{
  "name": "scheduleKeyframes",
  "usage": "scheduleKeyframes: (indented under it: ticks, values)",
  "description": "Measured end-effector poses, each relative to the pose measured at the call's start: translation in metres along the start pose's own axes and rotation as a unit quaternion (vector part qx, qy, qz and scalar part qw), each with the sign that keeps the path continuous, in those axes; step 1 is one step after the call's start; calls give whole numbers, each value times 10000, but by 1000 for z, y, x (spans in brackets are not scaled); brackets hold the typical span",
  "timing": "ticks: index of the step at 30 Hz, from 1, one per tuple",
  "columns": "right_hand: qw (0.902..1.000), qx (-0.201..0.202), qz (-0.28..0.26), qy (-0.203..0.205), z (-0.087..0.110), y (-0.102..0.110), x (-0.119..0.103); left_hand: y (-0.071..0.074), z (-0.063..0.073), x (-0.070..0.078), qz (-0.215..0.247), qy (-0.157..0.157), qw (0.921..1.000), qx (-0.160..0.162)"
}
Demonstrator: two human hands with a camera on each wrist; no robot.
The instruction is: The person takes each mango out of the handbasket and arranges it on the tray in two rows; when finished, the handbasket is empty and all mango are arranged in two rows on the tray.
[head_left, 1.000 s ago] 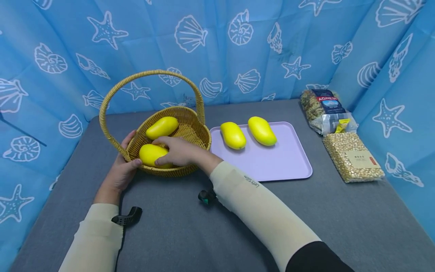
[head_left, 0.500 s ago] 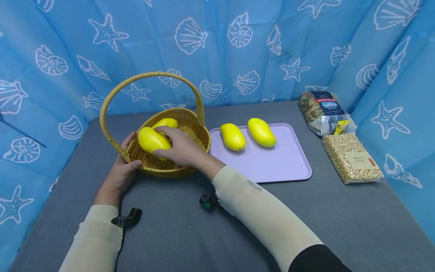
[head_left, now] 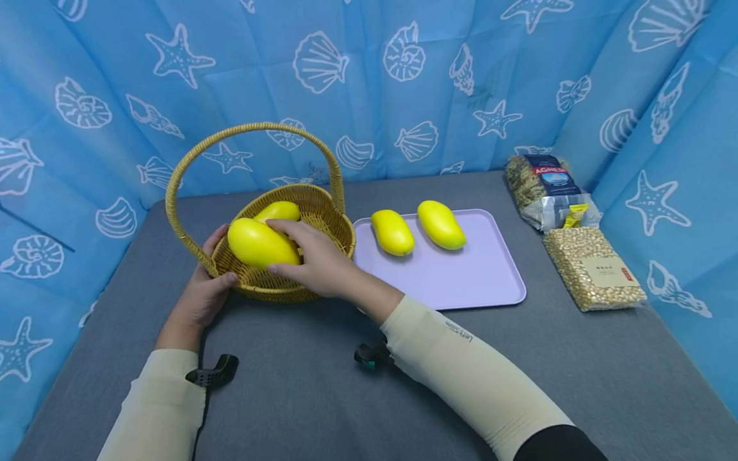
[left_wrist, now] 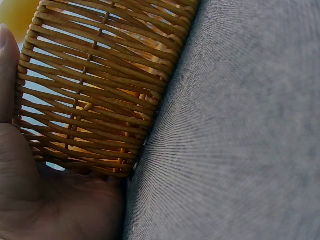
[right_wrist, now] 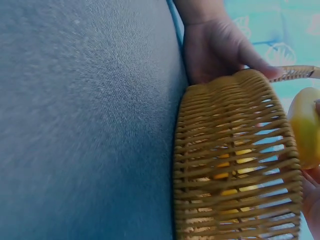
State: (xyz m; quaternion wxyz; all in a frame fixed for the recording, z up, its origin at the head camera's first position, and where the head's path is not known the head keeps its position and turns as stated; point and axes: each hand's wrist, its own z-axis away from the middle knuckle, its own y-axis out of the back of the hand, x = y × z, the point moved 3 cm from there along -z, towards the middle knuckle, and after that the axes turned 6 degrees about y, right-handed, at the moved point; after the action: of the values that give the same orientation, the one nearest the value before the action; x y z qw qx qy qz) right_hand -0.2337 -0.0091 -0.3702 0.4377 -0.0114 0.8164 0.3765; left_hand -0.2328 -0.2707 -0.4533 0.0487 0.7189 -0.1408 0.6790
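A wicker basket with a tall arched handle stands on the left of the table. My left hand grips its left side, thumb on the rim; the left wrist view shows the palm against the woven wall. My right hand holds a yellow mango between thumb and fingers, raised over the basket's near rim. Behind it a second mango lies inside the basket, partly covered. In the right wrist view the held mango shows above the basket's rim.
Right of the basket lies a lilac tray with two mangoes, a left one and a right one. Farther right are a pasta bag and a clear pack of pale grains. A blue shell-print curtain hangs behind.
My right hand has lifted the near mango from the bottom of the basket up to above the rim, then shifted slightly towards me. My left hand keeps its grip on the basket.
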Motion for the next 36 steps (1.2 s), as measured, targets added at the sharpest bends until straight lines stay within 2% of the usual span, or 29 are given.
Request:
scheduleKeyframes:
  ticks: [9, 17, 28, 36]
  values:
    - [9979, 247, -602, 25, 41, 21, -3, 2, -2, -2, 100, -17, 9999, -12]
    - [9949, 458, -887, 117, 79, 33, 4, 2, -2, -2, 102, -83, 9999, -55]
    - [9968, 458, -542, -378, 123, 56, 13, 1, -2, -3, 129, -50, 9999, -84]
    - [9952, 431, -334, -817, 147, 73, 34, 2, -1, -3, 67, -33, 10000, -37]
